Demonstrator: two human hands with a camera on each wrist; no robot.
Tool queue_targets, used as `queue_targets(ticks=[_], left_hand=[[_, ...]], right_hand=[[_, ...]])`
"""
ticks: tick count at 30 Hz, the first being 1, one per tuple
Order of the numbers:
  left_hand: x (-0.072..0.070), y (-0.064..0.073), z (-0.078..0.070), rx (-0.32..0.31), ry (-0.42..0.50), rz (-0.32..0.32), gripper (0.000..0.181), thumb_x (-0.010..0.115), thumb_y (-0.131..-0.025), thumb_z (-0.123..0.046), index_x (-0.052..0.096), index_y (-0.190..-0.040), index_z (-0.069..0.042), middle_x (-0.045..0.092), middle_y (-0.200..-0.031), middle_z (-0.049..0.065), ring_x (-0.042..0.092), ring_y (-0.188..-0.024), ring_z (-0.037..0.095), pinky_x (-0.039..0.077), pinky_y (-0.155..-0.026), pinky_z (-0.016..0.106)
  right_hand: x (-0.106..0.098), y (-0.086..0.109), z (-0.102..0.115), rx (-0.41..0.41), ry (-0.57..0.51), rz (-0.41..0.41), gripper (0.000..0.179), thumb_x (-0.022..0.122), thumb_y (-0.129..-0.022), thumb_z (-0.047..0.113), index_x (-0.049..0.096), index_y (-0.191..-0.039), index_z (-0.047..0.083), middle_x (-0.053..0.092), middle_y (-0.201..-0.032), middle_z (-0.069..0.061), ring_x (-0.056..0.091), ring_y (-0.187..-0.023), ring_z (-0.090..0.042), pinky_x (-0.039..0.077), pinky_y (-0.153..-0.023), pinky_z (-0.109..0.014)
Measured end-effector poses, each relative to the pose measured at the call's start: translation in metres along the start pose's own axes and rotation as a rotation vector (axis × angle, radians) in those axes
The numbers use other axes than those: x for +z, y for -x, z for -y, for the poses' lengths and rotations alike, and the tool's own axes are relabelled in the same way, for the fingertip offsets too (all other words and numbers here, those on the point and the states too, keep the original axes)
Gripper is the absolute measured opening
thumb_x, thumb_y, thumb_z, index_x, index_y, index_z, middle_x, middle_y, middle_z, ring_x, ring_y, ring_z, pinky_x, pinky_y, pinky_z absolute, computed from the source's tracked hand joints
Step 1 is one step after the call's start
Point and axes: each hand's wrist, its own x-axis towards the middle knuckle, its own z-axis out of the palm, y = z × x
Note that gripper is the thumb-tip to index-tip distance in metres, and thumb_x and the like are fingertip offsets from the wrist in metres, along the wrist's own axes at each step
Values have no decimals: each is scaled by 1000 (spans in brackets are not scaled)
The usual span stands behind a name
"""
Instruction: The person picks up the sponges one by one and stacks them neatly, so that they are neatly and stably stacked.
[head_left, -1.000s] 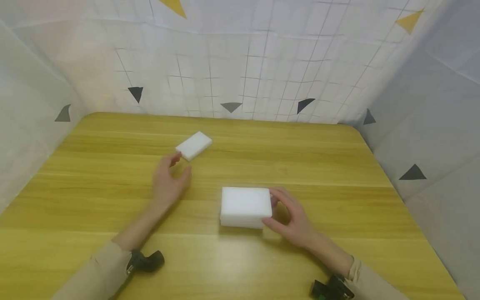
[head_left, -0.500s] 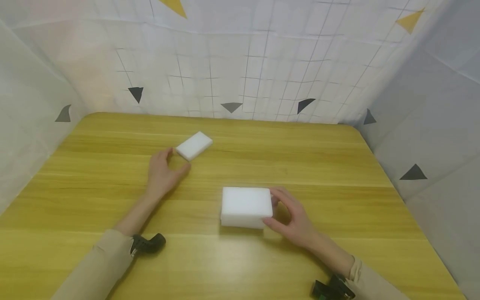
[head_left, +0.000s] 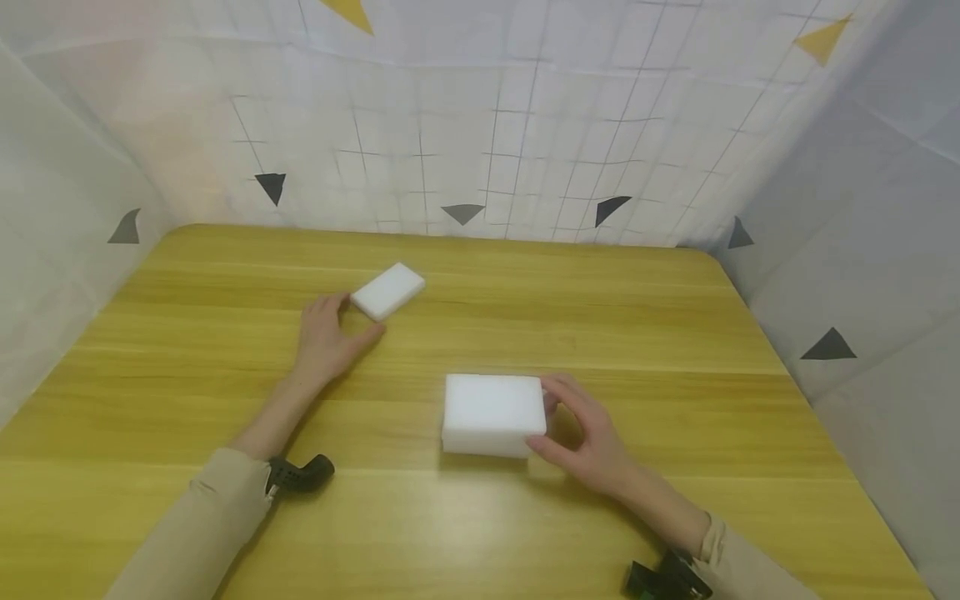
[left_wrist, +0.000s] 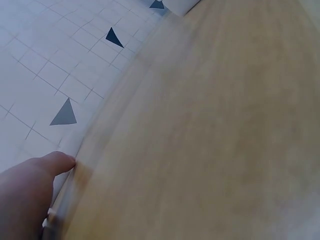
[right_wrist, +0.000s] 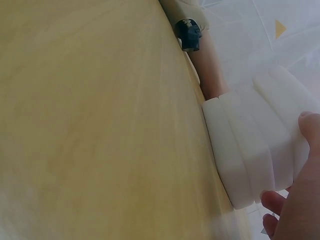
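A stack of white foam sponges (head_left: pixel 495 404) stands on the wooden table, near the middle. In the right wrist view the stack (right_wrist: pixel 250 145) shows several layers with rounded edges. My right hand (head_left: pixel 592 442) holds its right end, thumb at the front and fingers behind. Farther back and to the left, a single white sponge (head_left: pixel 388 292) lies flat at an angle. My left hand (head_left: pixel 326 340) is at its near left end, thumb and fingers spread apart around that end. Whether the fingertips touch the sponge I cannot tell. The left wrist view shows only part of this hand (left_wrist: pixel 30 187).
The table (head_left: pixel 637 317) has a wood-grain top. White cloth (head_left: pixel 480 100) with grid lines and triangles hangs behind it, and plain cloth with triangles hangs at both sides. A black wrist camera (head_left: pixel 300 473) sits on the left sleeve, another camera (head_left: pixel 666 577) on the right.
My left hand has shifted slightly left and away, then settled beside the single sponge. My right hand and the stack have stayed in place.
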Motion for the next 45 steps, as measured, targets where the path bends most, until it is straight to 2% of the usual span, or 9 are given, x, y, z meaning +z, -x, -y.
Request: queue_targets(ticks=[8, 17, 32, 37, 45], left_hand=[[0, -2, -1, 13, -18, 5, 77, 74, -87, -41, 46, -141, 6, 49, -139, 27, 38, -132, 44, 33, -111, 58], [-1, -3, 0, -11, -11, 11, 80, 75, -86, -43, 44, -142, 6, 47, -140, 27, 37, -133, 43, 35, -111, 58], [1, -1, -1, 23, -5, -9, 69, 72, -90, -36, 48, -137, 8, 48, -138, 29, 37, -132, 44, 34, -110, 58], [2, 0, -1, 34, 23, -24, 69, 73, -89, -35, 49, -136, 9, 50, -137, 29, 38, -131, 45, 35, -109, 59], [1, 5, -3, -8, 91, -23, 69, 72, -89, -37, 49, -140, 4, 50, -140, 25, 42, -132, 42, 36, -110, 59]], right_hand=[[-1, -2, 2, 3, -2, 4, 62, 71, -93, 37, 54, -134, -5, 61, -115, -12, 55, -94, -15, 49, -80, -26], [0, -3, 3, -7, -1, 4, 62, 70, -93, 38, 54, -134, -6, 61, -115, -13, 56, -93, -14, 50, -80, -26], [-1, -2, 4, -2, 1, 10, 62, 70, -93, 38, 54, -135, -5, 61, -115, -12, 55, -93, -15, 50, -79, -26], [-2, -2, 5, 8, 3, 14, 62, 70, -93, 38, 54, -136, -5, 61, -117, -13, 56, -94, -15, 50, -81, -25], [-2, -3, 6, 8, -1, 12, 61, 70, -94, 37, 54, -135, -4, 61, -116, -12, 56, -94, -14, 50, -79, -26]])
